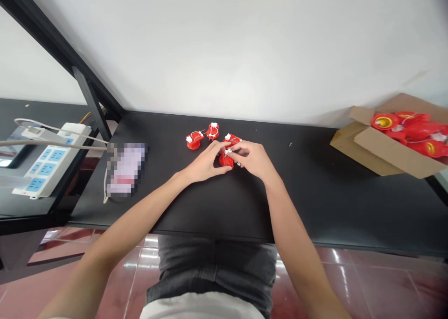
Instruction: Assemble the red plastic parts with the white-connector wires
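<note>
Both my hands meet over a red plastic part (226, 160) near the middle of the black table (297, 202). My left hand (205, 162) grips it from the left, fingertips curled over its top. My right hand (250, 159) pinches a small white clip (228, 152) on that part. Just beyond my fingers sits another red part (232, 139), partly hidden by them. Two similar red parts with white fittings and thin wire loops stand farther back, one (194, 140) left of the other (212, 131).
An open cardboard box (371, 144) of red plastic parts (408, 130) stands at the table's right end. To the left lie a pixelated flat object (126, 169) and, on a lower surface, a white power strip (47, 160) with cables. A white wall bounds the table's far edge.
</note>
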### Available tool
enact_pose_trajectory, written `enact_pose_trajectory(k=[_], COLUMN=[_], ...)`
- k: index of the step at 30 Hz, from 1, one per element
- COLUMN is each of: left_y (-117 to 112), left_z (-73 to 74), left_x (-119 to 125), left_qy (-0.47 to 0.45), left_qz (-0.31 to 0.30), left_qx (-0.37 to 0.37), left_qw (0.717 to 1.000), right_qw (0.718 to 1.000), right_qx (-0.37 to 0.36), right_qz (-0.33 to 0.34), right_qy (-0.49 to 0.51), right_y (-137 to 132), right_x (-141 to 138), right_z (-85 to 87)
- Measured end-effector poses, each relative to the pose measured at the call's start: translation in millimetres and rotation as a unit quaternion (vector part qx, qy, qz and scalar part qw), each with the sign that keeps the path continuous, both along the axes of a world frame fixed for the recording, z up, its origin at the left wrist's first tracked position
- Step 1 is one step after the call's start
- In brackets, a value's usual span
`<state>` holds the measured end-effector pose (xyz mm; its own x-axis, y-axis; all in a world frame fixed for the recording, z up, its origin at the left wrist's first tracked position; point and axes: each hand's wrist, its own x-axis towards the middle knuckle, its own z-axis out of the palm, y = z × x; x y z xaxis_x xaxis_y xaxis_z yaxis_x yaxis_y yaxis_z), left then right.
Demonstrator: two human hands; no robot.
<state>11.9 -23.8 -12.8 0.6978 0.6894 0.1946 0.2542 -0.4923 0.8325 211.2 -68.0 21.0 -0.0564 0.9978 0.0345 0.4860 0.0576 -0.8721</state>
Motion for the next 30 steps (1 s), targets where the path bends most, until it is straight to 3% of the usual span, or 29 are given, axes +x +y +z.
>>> enact_pose_trajectory(k=[12,25,30], left_y=[-2.3,-2.6,-3.8], left_z=[7.2,9.5,13.1], left_x=[-0.7,-0.5,-0.5], left_qy=[0.023,0.086,0.116], left_qz=[0.013,0.026,0.037], left_qx=[0.003,0.088,0.089], left_qw=[1.0,0.992,0.989], right_qw=[0.995,0.999,0.999], right_qx=[0.083,0.045,0.034], right_qz=[0.012,-0.001,0.012], right_qy=[-0.052,-0.017,0.002], right_y=[3.1,5.1,4.0], right_x=[1.6,1.8,5.2], right_z=[-6.8,-9.4,-8.9])
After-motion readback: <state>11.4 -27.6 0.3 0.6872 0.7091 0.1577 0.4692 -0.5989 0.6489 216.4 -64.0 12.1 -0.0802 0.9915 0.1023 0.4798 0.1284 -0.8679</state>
